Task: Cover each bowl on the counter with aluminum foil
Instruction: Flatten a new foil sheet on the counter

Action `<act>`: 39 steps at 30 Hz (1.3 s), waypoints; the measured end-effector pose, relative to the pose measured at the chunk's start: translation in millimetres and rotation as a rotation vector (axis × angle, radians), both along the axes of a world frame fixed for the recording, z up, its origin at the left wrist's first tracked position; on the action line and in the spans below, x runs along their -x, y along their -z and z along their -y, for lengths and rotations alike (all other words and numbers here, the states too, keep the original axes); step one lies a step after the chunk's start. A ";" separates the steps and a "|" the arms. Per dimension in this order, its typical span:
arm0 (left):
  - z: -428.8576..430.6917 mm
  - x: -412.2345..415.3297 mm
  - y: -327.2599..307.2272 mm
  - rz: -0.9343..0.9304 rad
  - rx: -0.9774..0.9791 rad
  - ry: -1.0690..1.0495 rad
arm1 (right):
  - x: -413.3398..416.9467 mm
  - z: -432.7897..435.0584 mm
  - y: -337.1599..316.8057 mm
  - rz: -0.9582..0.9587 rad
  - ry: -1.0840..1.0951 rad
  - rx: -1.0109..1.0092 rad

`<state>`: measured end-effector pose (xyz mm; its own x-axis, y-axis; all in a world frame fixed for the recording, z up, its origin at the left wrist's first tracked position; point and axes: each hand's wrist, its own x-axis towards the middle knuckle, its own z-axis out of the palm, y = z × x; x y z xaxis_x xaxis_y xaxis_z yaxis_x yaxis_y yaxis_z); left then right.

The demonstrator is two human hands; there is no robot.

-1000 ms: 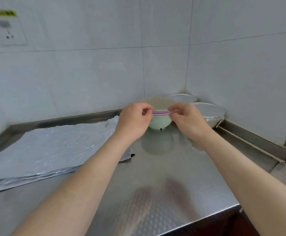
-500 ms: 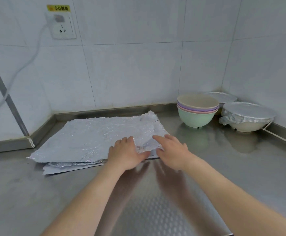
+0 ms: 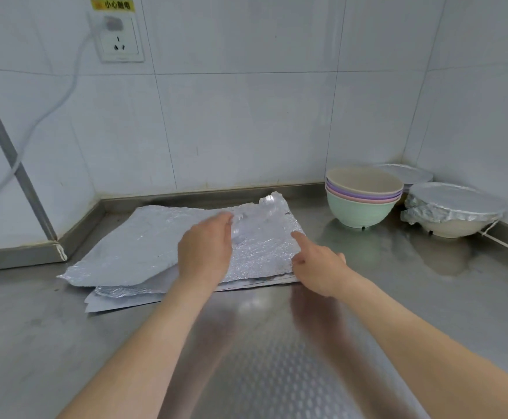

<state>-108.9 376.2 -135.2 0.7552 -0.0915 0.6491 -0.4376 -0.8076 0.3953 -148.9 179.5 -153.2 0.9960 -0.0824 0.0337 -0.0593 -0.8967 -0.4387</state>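
Observation:
A stack of crinkled aluminum foil sheets lies on the steel counter. My left hand lies over the top sheet, its fingertips at the sheet's raised, blurred far-right corner. To its right, my right hand touches the foil's right edge with its outstretched index finger. Several nested uncovered bowls, cream on top and green at the bottom, stand at the back right. A foil-covered bowl stands beside them, with another covered bowl in the corner behind.
Tiled walls close the counter at the back and right. A wall socket with a white cable hangs at the upper left. A grey metal bar leans against the left wall.
Both hands left the bowl stack and came to the foil, then slid from its near edge toward the far-right corner. That corner now looks lifted and blurred.

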 end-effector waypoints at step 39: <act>-110.8 104.7 50.8 -0.601 0.213 0.402 | 142.7 79.9 29.7 0.386 -0.404 0.036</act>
